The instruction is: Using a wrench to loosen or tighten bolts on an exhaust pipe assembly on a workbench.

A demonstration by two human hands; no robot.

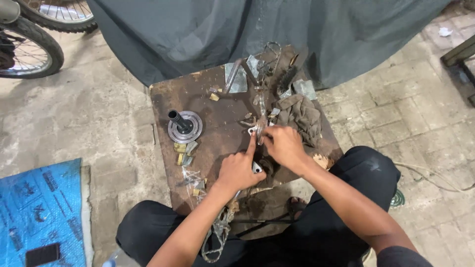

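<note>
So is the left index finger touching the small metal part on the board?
Touching. The head view shows the left hand with its index fingertip pressed on the small metal part, which the right hand also grips.

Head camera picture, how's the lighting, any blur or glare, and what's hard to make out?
Head view: soft, even daylight, no harsh shadows or glare. The board and round metal part look fairly sharp. The left hand and right hand are slightly soft, and the small metal piece at their fingertips is too small to identify. Wide lens bends the edges.
</note>
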